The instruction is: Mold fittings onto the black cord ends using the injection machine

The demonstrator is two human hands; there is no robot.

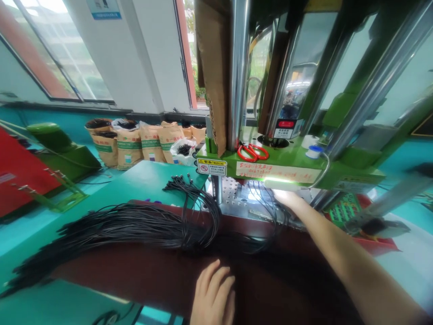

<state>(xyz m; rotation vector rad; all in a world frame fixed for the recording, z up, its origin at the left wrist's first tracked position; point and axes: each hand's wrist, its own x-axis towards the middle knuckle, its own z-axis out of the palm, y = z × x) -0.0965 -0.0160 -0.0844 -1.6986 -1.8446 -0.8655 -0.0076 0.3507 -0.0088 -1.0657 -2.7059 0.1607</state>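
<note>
My left hand (pixel 214 293) rests on the dark brown board (pixel 152 275) at the bottom centre, fingers spread slightly and nothing visible in them. My right arm reaches under the green press (pixel 216 158); only part of my right hand (pixel 282 196) shows beside the bright lamp, and its fingers are hidden. Several thin black cables (pixel 267 203) run from the lit metal plate (pixel 233 194) beneath the press, left of my right hand. A large bundle of black cables (pixel 135 225) lies across the board to the left, some ends curling onto the green table (pixel 142 180).
Red-handled scissors (pixel 253 152) and a blue-white spool (pixel 314 151) sit on the press ledge. Steel columns (pixel 238 76) rise above. A green tray (pixel 345 210) of small parts stands right. Paper sacks (pixel 129 146) line the wall, and a red machine (pixel 23 171) is far left.
</note>
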